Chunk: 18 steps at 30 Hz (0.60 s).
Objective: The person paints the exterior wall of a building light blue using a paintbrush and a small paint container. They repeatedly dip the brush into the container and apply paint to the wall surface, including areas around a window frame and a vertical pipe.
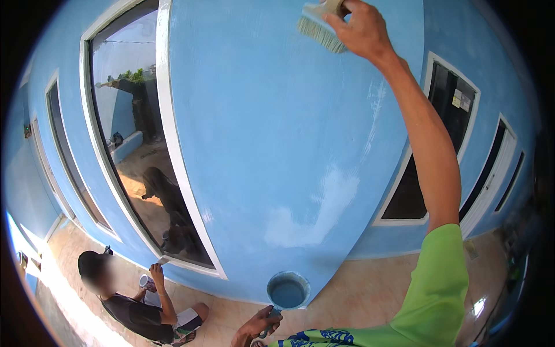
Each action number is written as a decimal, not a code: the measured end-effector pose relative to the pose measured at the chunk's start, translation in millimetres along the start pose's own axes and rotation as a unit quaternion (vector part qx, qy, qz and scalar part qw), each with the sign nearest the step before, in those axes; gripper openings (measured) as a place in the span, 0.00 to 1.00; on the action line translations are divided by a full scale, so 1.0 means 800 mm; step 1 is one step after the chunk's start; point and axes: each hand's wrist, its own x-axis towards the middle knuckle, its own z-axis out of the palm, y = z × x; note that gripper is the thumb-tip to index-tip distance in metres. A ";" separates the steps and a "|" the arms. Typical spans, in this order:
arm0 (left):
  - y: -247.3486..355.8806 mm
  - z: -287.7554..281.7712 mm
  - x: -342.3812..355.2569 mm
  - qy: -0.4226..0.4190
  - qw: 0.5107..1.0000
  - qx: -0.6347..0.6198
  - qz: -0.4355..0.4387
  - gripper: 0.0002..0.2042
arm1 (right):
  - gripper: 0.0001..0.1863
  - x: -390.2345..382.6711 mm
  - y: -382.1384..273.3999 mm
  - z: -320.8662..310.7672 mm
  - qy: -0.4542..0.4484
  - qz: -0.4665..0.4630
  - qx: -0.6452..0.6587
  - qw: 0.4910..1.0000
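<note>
Overhead, a person's right hand (365,30) grips the handle of a wide paint brush (321,32), its pale bristles angled down to the left in front of a light blue wall (243,121); whether the tips touch the paintwork cannot be told from this angle. The bare forearm runs down to a bright green sleeve (442,269) at the right. Low in the scene, the left hand (258,324) is closed around the handle of a small round pot (288,277), held upright with blue-grey paint (287,295) inside, just in front of the foot of the wall. Between brush and pot, a whitish patch (315,215) marks the blue, with thin pale streaks above it to the right.

To the left stands a tall window with a white frame (166,87), its dark glass reflecting a tree and a yard. Beneath it, a co-worker (136,315) in a dark shirt and black cap sits low on the tiled floor (358,277), one hand (156,271) raised near the bottom of the frame, a white cup (145,281) held lower down. On the far side, to the right, are another white-framed window (406,194) with pale paper notes (461,100) on its glass, and a white door (484,194) beyond.
</note>
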 end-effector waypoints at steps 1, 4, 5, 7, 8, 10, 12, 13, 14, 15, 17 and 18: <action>-0.001 0.004 0.000 -0.001 1.000 -0.010 0.004 0.13 | 0.10 0.016 0.000 -0.012 0.029 0.017 -0.036 0.999; 0.001 0.016 -0.010 0.001 1.000 -0.021 0.013 0.13 | 0.10 0.027 -0.020 -0.005 0.094 -0.136 -0.090 0.982; 0.002 0.019 -0.012 0.001 1.000 -0.021 0.015 0.13 | 0.10 0.024 -0.031 0.003 0.094 -0.174 -0.103 0.975; 0.000 0.006 -0.035 0.014 1.000 -0.008 -0.007 0.14 | 0.10 -0.037 -0.027 0.049 0.041 -0.247 -0.170 0.953; -0.002 0.005 -0.029 0.015 1.000 -0.010 -0.004 0.14 | 0.09 -0.065 -0.053 0.069 -0.002 -0.244 -0.106 0.964; -0.014 0.005 -0.024 0.021 1.000 -0.017 -0.002 0.14 | 0.09 -0.099 -0.092 0.072 -0.086 -0.199 0.007 0.976; -0.018 0.010 -0.024 0.023 0.999 -0.023 -0.008 0.14 | 0.10 -0.102 -0.106 0.052 -0.163 -0.111 0.096 0.976; -0.010 0.013 -0.024 0.019 1.000 -0.019 -0.011 0.15 | 0.11 -0.091 -0.061 0.055 -0.076 -0.098 0.068 0.990; -0.006 0.014 -0.024 0.015 1.000 -0.019 -0.012 0.15 | 0.16 -0.059 -0.034 0.027 -0.134 -0.003 0.058 0.989; -0.004 0.013 -0.019 0.002 1.000 -0.006 -0.009 0.15 | 0.15 -0.034 0.017 0.006 -0.066 -0.017 0.038 0.997; -0.012 0.007 -0.013 -0.007 1.000 0.006 -0.006 0.15 | 0.11 0.002 0.033 -0.044 0.075 0.021 0.007 0.997; -0.014 0.009 -0.014 -0.004 1.000 0.000 -0.004 0.15 | 0.12 0.004 0.033 -0.052 0.122 -0.004 -0.046 0.991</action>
